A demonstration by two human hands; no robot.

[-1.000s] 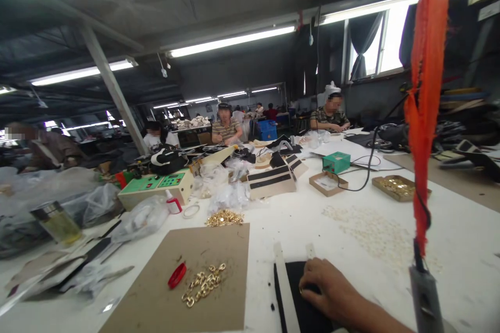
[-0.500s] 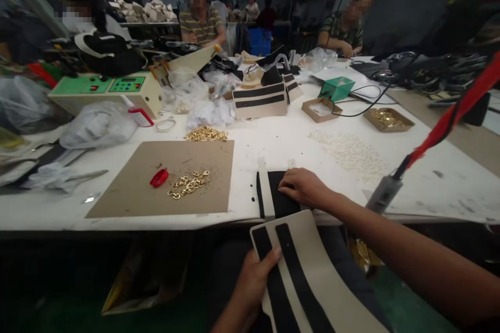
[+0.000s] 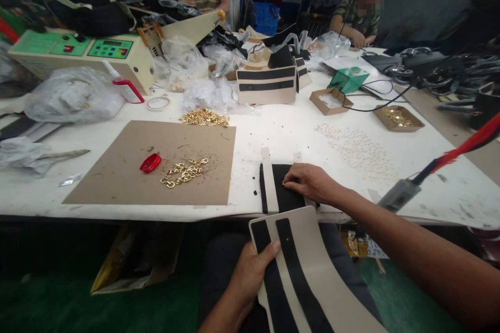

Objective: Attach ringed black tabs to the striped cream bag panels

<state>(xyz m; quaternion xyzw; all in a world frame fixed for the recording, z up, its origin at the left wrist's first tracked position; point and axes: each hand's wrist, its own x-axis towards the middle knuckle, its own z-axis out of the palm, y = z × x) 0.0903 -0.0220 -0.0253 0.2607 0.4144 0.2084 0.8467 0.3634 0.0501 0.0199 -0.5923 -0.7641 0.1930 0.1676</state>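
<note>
My left hand (image 3: 248,273) is closed on a beige panel (image 3: 330,270) with black strips, its thumb lying on top. The panel tilts down towards my lap, in front of the table edge. A small hole shows in the black strip near the panel's far end. Above it, my right hand (image 3: 310,183) rests at a black pad (image 3: 287,202) on the table, fingers pinched together. A tiny pale speck shows at the fingertips, too small to name. Across the pad's left part runs a white strip (image 3: 270,182).
Gold rings (image 3: 183,173) and a red tape roll (image 3: 150,163) lie on a brown board (image 3: 113,166). Behind are a gold pile (image 3: 205,117) and a striped panel (image 3: 266,94). Small pale pieces (image 3: 357,148) are spread at right, near a hanging grey-ended tool (image 3: 400,195).
The view has tipped downward, so the table things sit higher in the picture. Both hands keep nearly the same places, the left on the panel, the right pinched at the black pad.
</note>
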